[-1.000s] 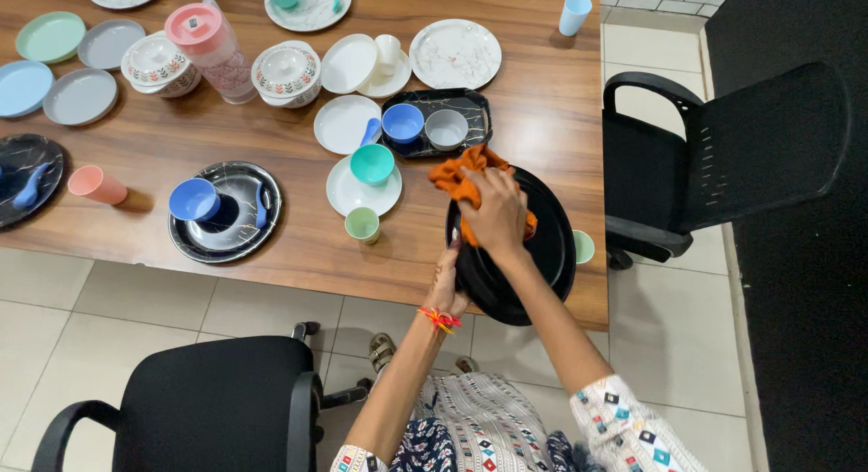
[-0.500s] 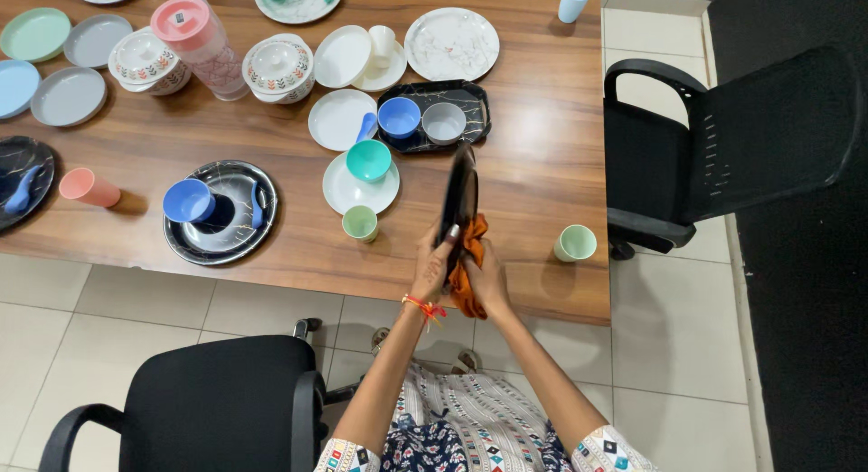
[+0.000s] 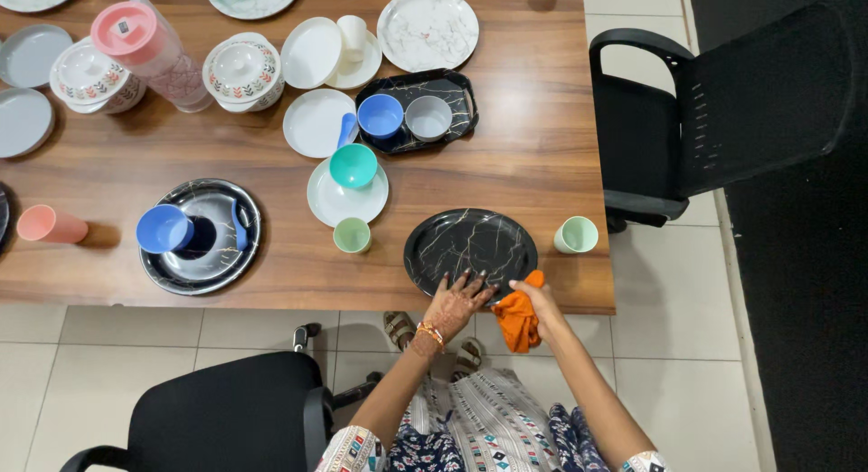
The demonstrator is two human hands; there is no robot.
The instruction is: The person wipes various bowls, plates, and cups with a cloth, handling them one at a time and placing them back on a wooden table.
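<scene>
Just ahead of my hands, round black marbled plate lies flat on wooden table; left hand spread on its near rim, right hand clutching orange cloth

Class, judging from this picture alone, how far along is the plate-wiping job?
Done: the black marbled plate lies flat on the wooden table. In hand: the left hand rests its fingertips on the plate's near rim, and the right hand holds the orange cloth off the table edge. Left: letting go of the plate.
</scene>
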